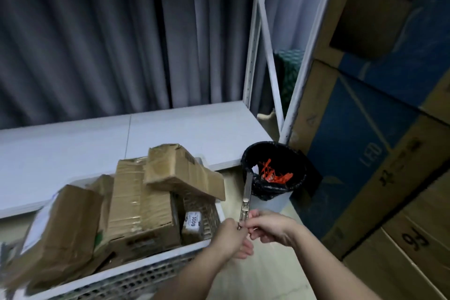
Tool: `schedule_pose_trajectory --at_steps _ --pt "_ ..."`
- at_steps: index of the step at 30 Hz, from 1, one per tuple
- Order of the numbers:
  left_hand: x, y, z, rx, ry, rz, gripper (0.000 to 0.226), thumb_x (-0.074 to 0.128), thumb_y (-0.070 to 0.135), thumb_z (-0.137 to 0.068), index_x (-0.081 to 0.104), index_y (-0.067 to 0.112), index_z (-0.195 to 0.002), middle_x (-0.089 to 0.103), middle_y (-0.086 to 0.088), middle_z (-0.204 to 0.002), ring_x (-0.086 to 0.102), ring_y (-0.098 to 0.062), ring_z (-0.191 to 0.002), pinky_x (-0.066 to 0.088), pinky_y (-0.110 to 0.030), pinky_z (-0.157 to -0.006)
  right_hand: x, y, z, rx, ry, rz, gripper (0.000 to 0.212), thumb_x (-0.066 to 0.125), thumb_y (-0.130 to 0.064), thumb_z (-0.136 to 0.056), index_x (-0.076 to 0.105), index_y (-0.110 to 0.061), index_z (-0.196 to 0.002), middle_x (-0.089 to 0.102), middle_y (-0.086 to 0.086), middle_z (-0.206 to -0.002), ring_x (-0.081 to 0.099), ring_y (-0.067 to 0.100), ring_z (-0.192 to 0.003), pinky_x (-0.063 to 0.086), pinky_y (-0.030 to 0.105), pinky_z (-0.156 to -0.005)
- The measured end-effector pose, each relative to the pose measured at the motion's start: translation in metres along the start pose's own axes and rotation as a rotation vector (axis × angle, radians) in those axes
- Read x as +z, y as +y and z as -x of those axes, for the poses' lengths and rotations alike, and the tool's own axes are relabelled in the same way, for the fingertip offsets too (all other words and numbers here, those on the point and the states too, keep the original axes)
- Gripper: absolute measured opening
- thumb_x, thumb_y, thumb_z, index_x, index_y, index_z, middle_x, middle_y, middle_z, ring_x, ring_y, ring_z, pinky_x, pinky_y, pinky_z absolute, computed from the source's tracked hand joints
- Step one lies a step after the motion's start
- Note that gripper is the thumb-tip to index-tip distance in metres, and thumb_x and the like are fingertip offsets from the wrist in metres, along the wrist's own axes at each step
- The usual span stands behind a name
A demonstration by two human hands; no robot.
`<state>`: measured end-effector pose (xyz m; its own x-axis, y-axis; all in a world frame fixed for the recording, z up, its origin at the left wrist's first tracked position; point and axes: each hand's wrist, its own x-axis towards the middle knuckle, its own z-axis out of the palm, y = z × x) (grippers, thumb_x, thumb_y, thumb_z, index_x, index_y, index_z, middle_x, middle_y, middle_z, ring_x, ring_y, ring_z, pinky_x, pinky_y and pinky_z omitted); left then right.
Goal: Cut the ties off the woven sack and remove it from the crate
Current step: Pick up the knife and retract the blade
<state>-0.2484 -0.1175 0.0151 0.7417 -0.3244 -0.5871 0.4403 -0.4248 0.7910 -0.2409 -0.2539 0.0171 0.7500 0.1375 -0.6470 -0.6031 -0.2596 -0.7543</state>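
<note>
A grey lattice crate (136, 277) stands at the lower left, heaped with taped cardboard parcels (143, 204). No woven sack shows in it. To the right of the crate my two hands meet. My right hand (270, 229) grips the handle end of a slim silver utility knife (246, 200), whose blade end points up toward the bin. My left hand (233, 238) pinches the same lower end of the knife. A black bin (295, 192) beyond holds several cut orange ties (270, 173).
A low white shelf board (97, 136) runs behind the crate under a white metal rack (258, 39) with grey curtain behind. Large blue and brown cartons (379, 141) are stacked on the right. Pale floor lies between crate, bin and cartons.
</note>
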Motion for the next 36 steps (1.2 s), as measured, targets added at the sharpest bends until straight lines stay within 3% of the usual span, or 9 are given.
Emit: schedule_pose_trajectory --at_steps 7,11,14,18,21,23,26,29,36 --pt "-0.058 0.027 0.071 0.167 -0.034 0.166 0.008 0.05 0.013 -0.098 0.046 0.009 -0.092 0.07 -0.002 -0.066 0.069 -0.007 -0.056 0.054 -0.017 -0.056 0.037 -0.069 0.057 -0.255 0.018 0.101 0.025 0.066 -0.028 -0.086 0.052 -0.025 -0.065 0.058 -0.015 -0.062 0.049 0.003 -0.063 0.032 0.02 -0.058" --pt "-0.078 0.027 0.099 0.255 -0.04 0.233 0.011 0.054 0.017 -0.096 0.051 0.008 -0.1 0.074 -0.003 -0.074 0.071 -0.009 -0.063 0.055 -0.017 -0.06 0.068 -0.095 0.067 -0.381 0.083 -0.211 0.028 0.047 -0.04 -0.096 0.065 -0.019 -0.092 0.071 -0.002 -0.083 0.06 0.013 -0.071 0.042 0.026 -0.063" --pt "-0.085 0.025 0.112 0.312 -0.044 0.225 0.006 0.053 0.016 -0.096 0.054 0.011 -0.098 0.074 -0.002 -0.073 0.071 -0.009 -0.062 0.054 -0.016 -0.058 0.092 -0.105 0.072 -0.472 0.129 -0.413 0.031 0.039 -0.032 -0.101 0.062 -0.011 -0.102 0.074 0.004 -0.083 0.067 0.017 -0.07 0.047 0.028 -0.061" --pt "-0.096 0.018 0.116 0.342 -0.034 0.227 0.008 0.048 0.01 -0.098 0.053 0.013 -0.093 0.072 0.002 -0.063 0.068 -0.006 -0.054 0.053 -0.015 -0.053 0.117 -0.109 0.072 -0.551 0.155 -0.485 0.031 0.039 -0.029 -0.101 0.058 -0.006 -0.109 0.071 0.011 -0.084 0.066 0.017 -0.063 0.048 0.02 -0.045" --pt "-0.107 0.013 0.118 0.337 -0.019 0.249 0.011 0.045 0.009 -0.099 0.053 0.013 -0.094 0.071 0.0 -0.066 0.067 -0.006 -0.052 0.053 -0.017 -0.051 0.127 -0.112 0.068 -0.58 0.12 -0.467 0.03 0.038 -0.028 -0.102 0.056 -0.007 -0.112 0.071 0.011 -0.086 0.066 0.016 -0.063 0.047 0.019 -0.044" --pt "-0.112 0.011 0.12 0.319 -0.002 0.283 0.015 0.041 0.008 -0.1 0.052 0.013 -0.094 0.067 -0.004 -0.071 0.062 -0.006 -0.046 0.049 -0.016 -0.043 0.135 -0.116 0.064 -0.589 0.112 -0.456 0.026 0.038 -0.027 -0.102 0.055 -0.008 -0.108 0.072 0.01 -0.086 0.066 0.016 -0.063 0.049 0.02 -0.046" --pt "-0.113 0.01 0.118 0.271 0.061 0.366 0.024 0.032 0.007 -0.1 0.05 0.016 -0.088 0.049 -0.004 -0.066 0.04 -0.003 -0.032 0.029 -0.012 -0.032 0.147 -0.119 0.056 -0.59 0.14 -0.499 0.021 0.038 -0.024 -0.102 0.051 -0.008 -0.097 0.072 0.01 -0.074 0.066 0.015 -0.057 0.051 0.021 -0.046" --pt "-0.112 0.009 0.116 0.208 0.102 0.444 0.029 0.028 0.024 -0.098 0.05 0.017 -0.081 0.039 0.003 -0.058 0.022 -0.001 -0.032 0.014 -0.009 -0.033 0.154 -0.118 0.056 -0.603 0.135 -0.545 0.019 0.039 -0.02 -0.101 0.047 -0.006 -0.092 0.069 0.012 -0.068 0.064 0.015 -0.05 0.05 0.02 -0.043" --pt "-0.102 0.01 0.119 0.22 0.169 0.47 0.052 0.014 0.038 -0.099 0.047 0.014 -0.067 0.035 0.004 -0.045 0.016 -0.004 -0.03 0.012 -0.011 -0.032 0.154 -0.112 0.063 -0.573 0.065 -0.586 0.019 0.039 -0.019 -0.102 0.049 -0.006 -0.091 0.068 0.014 -0.072 0.064 0.014 -0.048 0.044 0.018 -0.036"
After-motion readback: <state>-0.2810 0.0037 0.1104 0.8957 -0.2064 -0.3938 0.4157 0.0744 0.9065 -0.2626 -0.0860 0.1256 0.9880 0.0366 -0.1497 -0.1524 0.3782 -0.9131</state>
